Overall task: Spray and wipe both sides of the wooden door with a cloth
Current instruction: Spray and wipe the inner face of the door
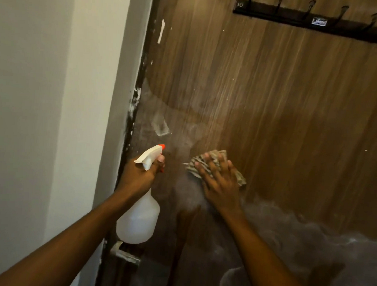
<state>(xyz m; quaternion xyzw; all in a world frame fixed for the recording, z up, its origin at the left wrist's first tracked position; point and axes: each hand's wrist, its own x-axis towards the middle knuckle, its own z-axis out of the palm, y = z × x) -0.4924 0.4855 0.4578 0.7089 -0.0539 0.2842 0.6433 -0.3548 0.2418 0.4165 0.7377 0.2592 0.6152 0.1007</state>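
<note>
The brown wooden door (281,99) fills the right of the view, with white paint flecks along its left edge and a hazy wet film over its lower part. My left hand (139,175) grips the neck of a translucent white spray bottle (139,222) with an orange nozzle tip, which points at the door. My right hand (220,182) lies flat, fingers spread, pressing a crumpled striped beige cloth (237,176) against the door to the right of the bottle.
A dark rack of coat hooks (311,21) is fixed high on the door. The metal door handle (123,256) sticks out below the bottle. A white wall (45,116) and the dark door frame (138,98) stand on the left.
</note>
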